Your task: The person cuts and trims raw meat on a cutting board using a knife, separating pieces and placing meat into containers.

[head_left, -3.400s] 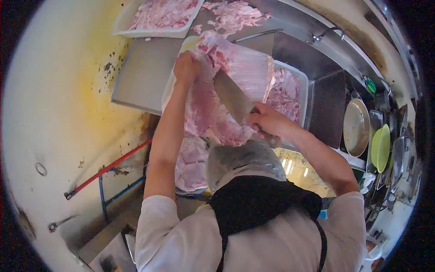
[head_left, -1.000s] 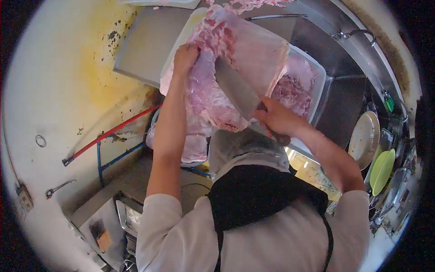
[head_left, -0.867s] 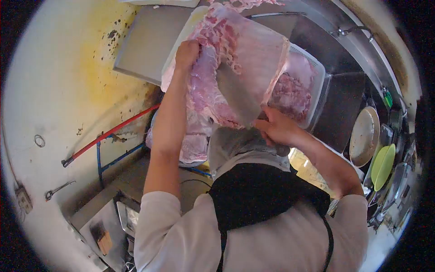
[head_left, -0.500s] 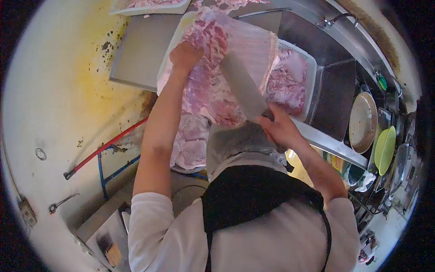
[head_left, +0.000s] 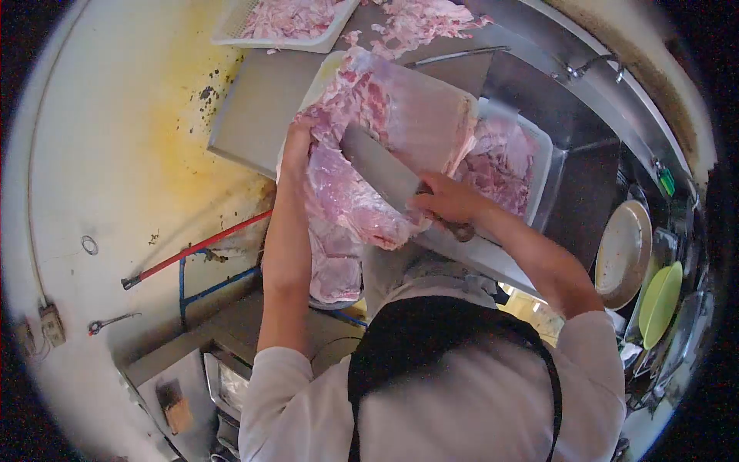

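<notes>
A large slab of raw ribs (head_left: 431, 112) lies over a pale cutting board (head_left: 314, 94). My left hand (head_left: 299, 138) grips the left edge of the meat, its fingertips partly hidden, and the near flap there is raised and folded. In my right hand (head_left: 454, 202) is a cleaver (head_left: 382, 169), held by its dark handle. Its broad blade points up and left, lying along the cut between the flap and the ribs; the tip rests at the meat.
To the right, a white basket (head_left: 543, 165) holds more meat beside the metal sink (head_left: 581, 181). Another white basket (head_left: 329, 40) and loose trimmings (head_left: 423, 23) are at the back. Below the board sits more meat (head_left: 335, 269). Pans and a green bowl (head_left: 660, 304) stand right.
My left hand has moved from the meat's upper surface to its left edge, and the near flap is now turned up. The cleaver has shifted left along the meat. The view has shifted slightly.
</notes>
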`<act>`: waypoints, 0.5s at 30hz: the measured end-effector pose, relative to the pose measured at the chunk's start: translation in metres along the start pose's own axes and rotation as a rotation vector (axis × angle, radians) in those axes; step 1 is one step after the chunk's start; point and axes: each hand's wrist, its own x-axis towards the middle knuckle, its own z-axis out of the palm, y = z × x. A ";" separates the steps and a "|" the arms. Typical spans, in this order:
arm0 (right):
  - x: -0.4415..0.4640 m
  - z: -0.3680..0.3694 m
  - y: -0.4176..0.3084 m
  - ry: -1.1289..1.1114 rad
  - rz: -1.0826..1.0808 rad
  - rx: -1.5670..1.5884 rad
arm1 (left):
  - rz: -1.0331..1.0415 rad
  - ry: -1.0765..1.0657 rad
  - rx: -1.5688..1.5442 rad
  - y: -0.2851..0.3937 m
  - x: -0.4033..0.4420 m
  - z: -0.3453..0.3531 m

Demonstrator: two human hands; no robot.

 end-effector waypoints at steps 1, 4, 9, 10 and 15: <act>-0.004 -0.010 -0.009 -0.023 0.046 -0.008 | -0.011 0.007 -0.043 0.000 0.000 0.000; 0.020 -0.018 -0.015 0.108 0.033 -0.022 | -0.052 0.010 -0.127 -0.006 0.005 -0.005; 0.097 -0.024 0.002 0.151 -0.111 -0.138 | -0.017 -0.045 -0.147 -0.014 0.012 -0.010; 0.100 -0.023 0.007 0.132 -0.096 -0.153 | 0.006 -0.014 -0.261 -0.016 0.011 -0.008; 0.052 -0.033 -0.002 -0.088 -0.004 0.062 | 0.045 0.289 -0.690 -0.017 -0.014 -0.006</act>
